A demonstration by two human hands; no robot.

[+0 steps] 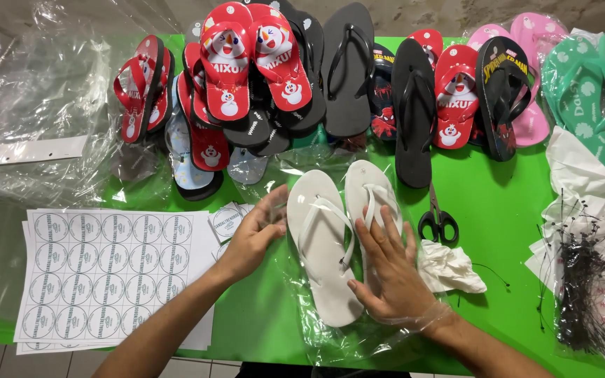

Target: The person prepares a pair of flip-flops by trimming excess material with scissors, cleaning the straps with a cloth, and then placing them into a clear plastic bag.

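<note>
Before you lies the bright green table (505, 231), its far edge heaped with rubber flip-flops (281, 77) in red, black, pink and teal. Left of your arms sits a white sheet of round printed stickers (110, 269). At the centre, a pair of plain white flip-flops (323, 248) lies side by side, soles down, on a clear plastic bag (302, 329). Your right hand (390, 269) presses flat, fingers spread, on the right sandal. Your left hand (253, 234) rests open, fingertips touching the left sandal's outer edge. Just right of the pair lie crumpled white paper (449, 269) and black-handled scissors (437, 220).
</note>
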